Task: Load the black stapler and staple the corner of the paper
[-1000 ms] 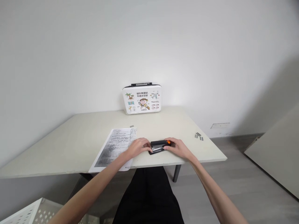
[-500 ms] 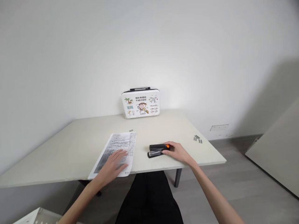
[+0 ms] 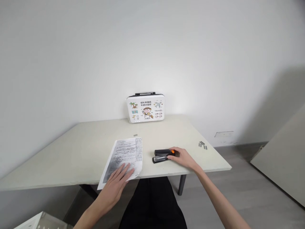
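Observation:
My left hand (image 3: 113, 186) lies with its fingers stretched out on the lower part of a printed sheet of paper (image 3: 126, 149); its thumb is hard to make out. The sheet's near left corner juts past the table's front edge. To the right, a black stapler (image 3: 162, 152) with an orange patch stands on the table, its top arm raised above the base at the front. My right hand (image 3: 183, 158) is closed round the stapler's rear end, thumb on the near side.
Several small strips of staples (image 3: 202, 144) lie near the right edge of the white table (image 3: 95, 136). One more strip (image 3: 135, 135) is behind the paper. A white case (image 3: 146, 108) with cartoon prints and a black handle leans against the wall. A white container (image 3: 41, 221) stands low at left.
My left hand has slid toward me, down to the sheet's near edge, and the sheet has shifted slightly right and nearer. My right hand stays on the stapler. The view has shifted slightly.

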`<move>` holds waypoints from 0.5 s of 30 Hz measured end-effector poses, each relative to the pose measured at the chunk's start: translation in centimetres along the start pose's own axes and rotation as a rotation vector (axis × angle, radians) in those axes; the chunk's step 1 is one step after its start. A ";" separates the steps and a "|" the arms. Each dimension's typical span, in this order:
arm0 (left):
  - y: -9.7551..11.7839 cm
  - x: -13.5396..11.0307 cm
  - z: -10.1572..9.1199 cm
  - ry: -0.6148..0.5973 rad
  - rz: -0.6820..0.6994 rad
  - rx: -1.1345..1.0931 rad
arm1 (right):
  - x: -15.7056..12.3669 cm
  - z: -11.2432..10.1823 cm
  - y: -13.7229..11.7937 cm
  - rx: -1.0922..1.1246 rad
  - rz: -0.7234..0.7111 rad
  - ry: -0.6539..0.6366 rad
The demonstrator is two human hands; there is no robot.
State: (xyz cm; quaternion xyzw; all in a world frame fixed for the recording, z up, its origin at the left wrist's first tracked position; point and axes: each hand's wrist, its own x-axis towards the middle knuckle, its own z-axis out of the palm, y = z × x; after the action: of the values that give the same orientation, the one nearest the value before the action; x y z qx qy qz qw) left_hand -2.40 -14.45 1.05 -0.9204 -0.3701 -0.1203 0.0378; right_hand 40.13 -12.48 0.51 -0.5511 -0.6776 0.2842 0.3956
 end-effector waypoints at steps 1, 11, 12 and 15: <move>0.6 0.1 0.3 0.017 -0.003 -0.005 | 0.0 0.0 0.1 -0.002 0.000 0.000; 6.0 1.1 1.9 0.064 -0.017 -0.067 | -0.1 0.1 0.1 -0.003 0.033 0.020; 6.3 1.2 1.8 0.061 -0.014 -0.072 | -0.2 0.1 0.1 -0.005 0.034 0.018; 6.7 1.5 1.6 0.034 0.000 -0.082 | -0.3 0.1 -0.2 -0.008 0.039 0.018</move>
State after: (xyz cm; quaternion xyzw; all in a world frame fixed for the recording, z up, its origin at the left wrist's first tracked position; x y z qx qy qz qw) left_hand 3.58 -18.06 0.01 -0.9189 -0.3644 -0.1509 0.0063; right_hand 39.94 -12.79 0.57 -0.5681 -0.6643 0.2842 0.3939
